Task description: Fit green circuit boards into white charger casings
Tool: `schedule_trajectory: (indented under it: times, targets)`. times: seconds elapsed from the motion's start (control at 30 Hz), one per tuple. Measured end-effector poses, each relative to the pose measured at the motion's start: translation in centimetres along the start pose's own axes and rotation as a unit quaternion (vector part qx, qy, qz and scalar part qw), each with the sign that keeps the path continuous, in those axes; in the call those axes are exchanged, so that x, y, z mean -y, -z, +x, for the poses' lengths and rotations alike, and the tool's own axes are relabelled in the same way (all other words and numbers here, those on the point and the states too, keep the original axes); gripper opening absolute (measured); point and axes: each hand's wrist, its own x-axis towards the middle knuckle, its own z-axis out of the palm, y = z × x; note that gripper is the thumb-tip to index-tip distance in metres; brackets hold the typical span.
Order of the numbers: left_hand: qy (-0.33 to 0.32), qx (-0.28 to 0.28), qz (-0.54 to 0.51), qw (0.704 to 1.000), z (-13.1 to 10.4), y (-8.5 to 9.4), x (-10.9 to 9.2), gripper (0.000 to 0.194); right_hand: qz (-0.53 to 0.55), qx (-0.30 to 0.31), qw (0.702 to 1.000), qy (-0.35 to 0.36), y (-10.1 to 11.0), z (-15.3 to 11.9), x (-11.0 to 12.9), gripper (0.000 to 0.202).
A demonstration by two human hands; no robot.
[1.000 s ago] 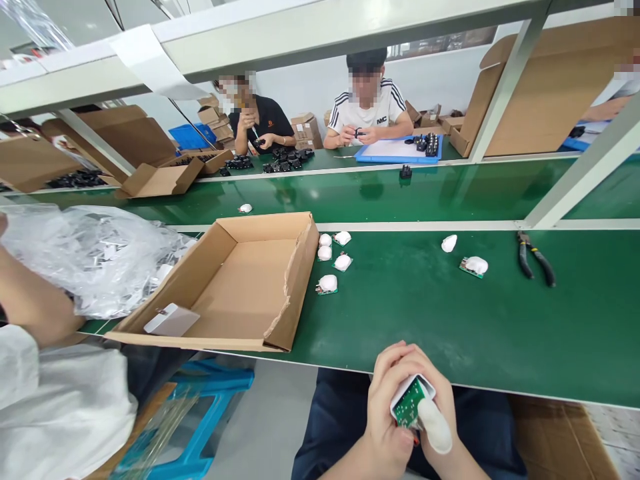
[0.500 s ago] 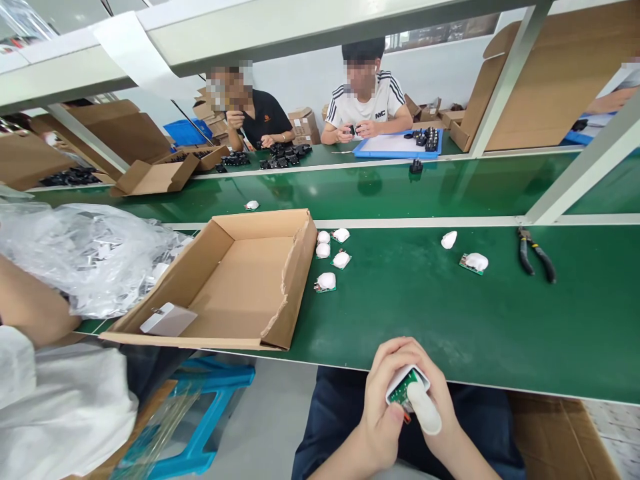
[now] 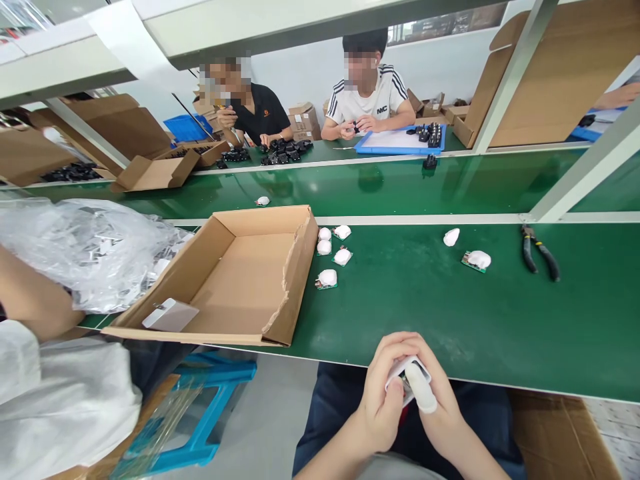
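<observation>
Above my lap, at the front edge of the green bench, both hands are closed around a small white plastic casing (image 3: 397, 371). My left hand (image 3: 380, 400) wraps its left side, thumb pressed at the opening. On the other side my right hand (image 3: 443, 403) grips it, its thumb in a white finger cot (image 3: 423, 390) lying over the opening. Most of the circuit board inside is hidden by the thumbs. Farther up the bench are a circuit board with a white rounded top (image 3: 478, 260) and a loose white piece (image 3: 451, 237).
An open cardboard box (image 3: 295, 293) holds one white casing (image 3: 170, 315). Beside it lie several white-topped boards (image 3: 327, 279). Cutting pliers (image 3: 540, 253) rest at the right, a clear plastic bag of parts (image 3: 110, 260) at the left. Two co-workers sit across the green belt (image 3: 350, 190).
My thumbs have shifted on the casing, and the green board that showed in its opening is now mostly covered. On the belt, a white-topped board and a black part have moved right.
</observation>
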Motion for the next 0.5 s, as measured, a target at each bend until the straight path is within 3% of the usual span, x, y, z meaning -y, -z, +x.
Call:
schedule_trajectory:
  times: [0.27,0.4,0.5]
  targets:
    - [0.003,-0.006,-0.025,1.000,-0.3,-0.6,0.3,0.042,0.019,0.001,0.999,-0.043,0.1,-0.4,0.7,0.019]
    - [0.070,-0.002,-0.057,0.996,-0.3,0.2,0.3,0.045,0.073,0.021,0.993,-0.088,0.5,0.0,1.1,0.021]
    - [0.106,0.001,-0.099,0.989,-0.3,0.4,0.6,0.058,0.164,-0.006,0.977,-0.134,0.3,0.4,0.5,0.030]
